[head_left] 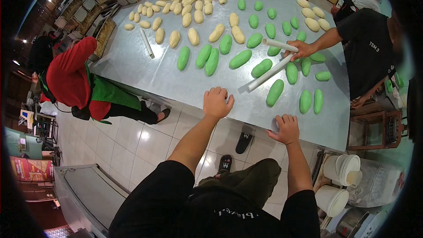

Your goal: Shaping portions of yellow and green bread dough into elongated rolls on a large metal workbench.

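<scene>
My left hand (217,102) rests on the near edge of a steel table (180,83), fingers extended, nothing in it. Farther right, my right hand (286,129) lies on the same edge, also with fingers out and holding nothing. Nearest to it is an oblong piece of green dough (275,92), with another green dough piece (305,102) to its right. Several more green pieces spread over the right half of the table. Beyond and to the left lie many cream dough pieces (193,36). A co-worker's hand (300,50) at the right grips two white tubes (271,72).
Another white tube (146,42) lies on the table's left part. A person in a red top (70,77) stands at the left, and a co-worker in a black shirt (368,46) leans in from the right. White buckets (332,200) stand at lower right; a metal-topped cabinet (90,194) is lower left.
</scene>
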Action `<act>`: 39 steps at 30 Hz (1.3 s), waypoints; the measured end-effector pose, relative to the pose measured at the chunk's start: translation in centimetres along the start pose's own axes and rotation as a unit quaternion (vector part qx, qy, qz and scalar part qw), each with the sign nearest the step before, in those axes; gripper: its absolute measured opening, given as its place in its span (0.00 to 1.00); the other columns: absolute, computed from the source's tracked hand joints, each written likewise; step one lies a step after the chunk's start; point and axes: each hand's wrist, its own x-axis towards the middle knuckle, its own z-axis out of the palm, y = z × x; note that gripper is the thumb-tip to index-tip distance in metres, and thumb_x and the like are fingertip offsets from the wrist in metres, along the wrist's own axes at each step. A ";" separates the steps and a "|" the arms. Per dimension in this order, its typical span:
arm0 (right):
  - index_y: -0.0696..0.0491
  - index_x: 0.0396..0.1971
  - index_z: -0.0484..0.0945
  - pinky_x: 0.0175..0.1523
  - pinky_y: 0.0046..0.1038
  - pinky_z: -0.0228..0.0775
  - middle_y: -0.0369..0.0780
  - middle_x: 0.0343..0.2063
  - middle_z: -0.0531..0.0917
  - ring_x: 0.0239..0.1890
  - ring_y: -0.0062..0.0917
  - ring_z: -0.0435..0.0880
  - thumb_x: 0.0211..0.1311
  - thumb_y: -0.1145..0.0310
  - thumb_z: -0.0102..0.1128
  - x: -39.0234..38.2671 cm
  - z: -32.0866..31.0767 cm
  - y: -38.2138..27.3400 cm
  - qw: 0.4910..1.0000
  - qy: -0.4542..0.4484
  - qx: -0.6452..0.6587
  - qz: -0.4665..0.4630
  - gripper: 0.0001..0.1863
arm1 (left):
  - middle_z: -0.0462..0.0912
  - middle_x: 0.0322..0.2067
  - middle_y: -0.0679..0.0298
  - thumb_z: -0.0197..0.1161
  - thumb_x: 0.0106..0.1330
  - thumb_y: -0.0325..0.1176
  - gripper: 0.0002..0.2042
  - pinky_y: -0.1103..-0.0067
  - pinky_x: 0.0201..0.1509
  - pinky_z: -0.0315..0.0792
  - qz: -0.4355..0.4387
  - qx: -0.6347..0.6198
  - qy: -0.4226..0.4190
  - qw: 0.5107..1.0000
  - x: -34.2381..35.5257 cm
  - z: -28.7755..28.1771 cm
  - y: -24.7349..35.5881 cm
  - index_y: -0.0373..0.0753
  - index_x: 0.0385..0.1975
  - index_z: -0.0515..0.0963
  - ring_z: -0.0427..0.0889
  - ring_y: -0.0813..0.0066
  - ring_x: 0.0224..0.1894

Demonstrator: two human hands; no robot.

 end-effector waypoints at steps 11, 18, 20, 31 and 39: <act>0.49 0.38 0.76 0.45 0.39 0.62 0.39 0.31 0.73 0.36 0.36 0.73 0.36 0.43 0.72 -0.2 0.1 0.0 1.000 0.017 0.012 -0.005 0.31 | 0.74 0.26 0.66 0.65 0.56 0.40 0.10 0.67 0.40 0.62 -0.008 0.004 -0.003 1.000 -0.2 -0.1 0.1 0.44 0.22 0.74 0.74 0.64 0.34; 0.49 0.38 0.75 0.44 0.40 0.62 0.39 0.31 0.72 0.35 0.36 0.73 0.36 0.43 0.72 -0.1 0.5 0.0 1.000 0.013 0.007 -0.007 0.31 | 0.74 0.26 0.66 0.64 0.57 0.41 0.09 0.67 0.41 0.63 -0.010 0.004 -0.008 1.000 -0.4 0.0 -0.2 0.44 0.23 0.75 0.74 0.65 0.35; 0.49 0.38 0.75 0.44 0.40 0.63 0.39 0.31 0.72 0.35 0.36 0.73 0.36 0.43 0.72 -0.2 0.5 0.1 1.000 0.019 0.006 -0.010 0.31 | 0.74 0.26 0.67 0.64 0.57 0.41 0.09 0.67 0.41 0.63 -0.010 0.006 -0.006 1.000 -0.3 0.0 -0.1 0.44 0.24 0.75 0.74 0.65 0.35; 0.49 0.38 0.75 0.44 0.41 0.63 0.40 0.30 0.72 0.35 0.37 0.73 0.38 0.44 0.71 -0.2 0.4 0.2 1.000 0.017 0.010 -0.008 0.30 | 0.74 0.28 0.64 0.63 0.58 0.42 0.10 0.66 0.43 0.64 -0.018 0.007 -0.037 0.999 -0.2 -0.3 0.1 0.44 0.24 0.74 0.74 0.64 0.37; 0.49 0.39 0.75 0.44 0.41 0.63 0.40 0.31 0.72 0.35 0.37 0.73 0.39 0.43 0.70 -0.1 0.1 0.0 1.000 0.010 0.001 -0.008 0.31 | 0.74 0.28 0.65 0.63 0.59 0.43 0.10 0.67 0.44 0.63 -0.020 0.004 -0.036 0.999 -0.2 -0.4 0.2 0.44 0.24 0.75 0.74 0.65 0.37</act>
